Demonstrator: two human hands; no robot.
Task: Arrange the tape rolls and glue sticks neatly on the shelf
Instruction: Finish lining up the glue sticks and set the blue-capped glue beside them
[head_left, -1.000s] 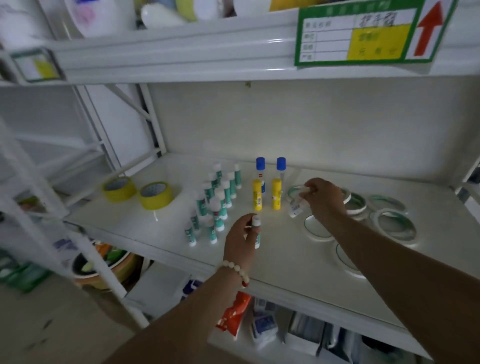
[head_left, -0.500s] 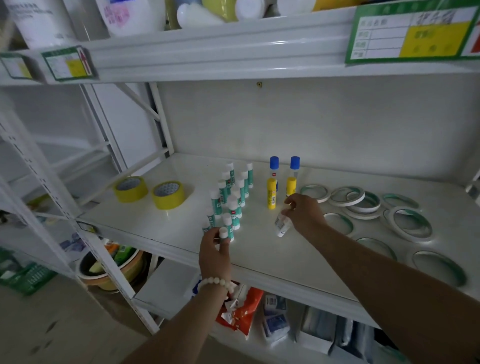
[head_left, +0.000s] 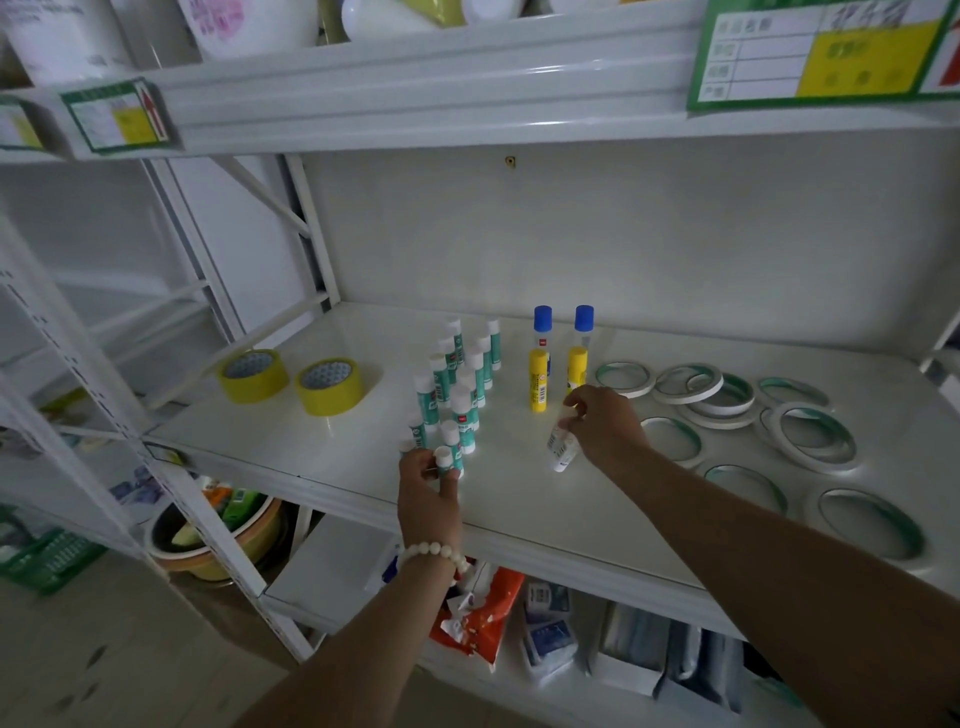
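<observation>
On the white shelf (head_left: 332, 467) several teal glue sticks with white caps (head_left: 457, 379) stand upright in rows. My left hand (head_left: 428, 486) grips one such glue stick (head_left: 444, 461) upright at the front of these rows. My right hand (head_left: 605, 428) holds another small glue stick (head_left: 560, 451), tilted, just in front of two tall yellow glue bottles with blue caps (head_left: 538, 379). Two yellow tape rolls (head_left: 329, 386) lie to the left. Several thin white tape rolls (head_left: 730, 397) lie flat on the right, some overlapping.
A shelf above (head_left: 415, 104) carries price labels and white bottles. Below the shelf sit an orange packet (head_left: 480, 618), boxes and a basin of goods (head_left: 218, 535). A white upright post (head_left: 104, 415) stands at the left. The back wall is close behind the items.
My left hand moved left with its glue stick to the front of the teal rows. My right hand came away from the white tape rolls, carrying a glue stick leftward, toward the shelf's front.
</observation>
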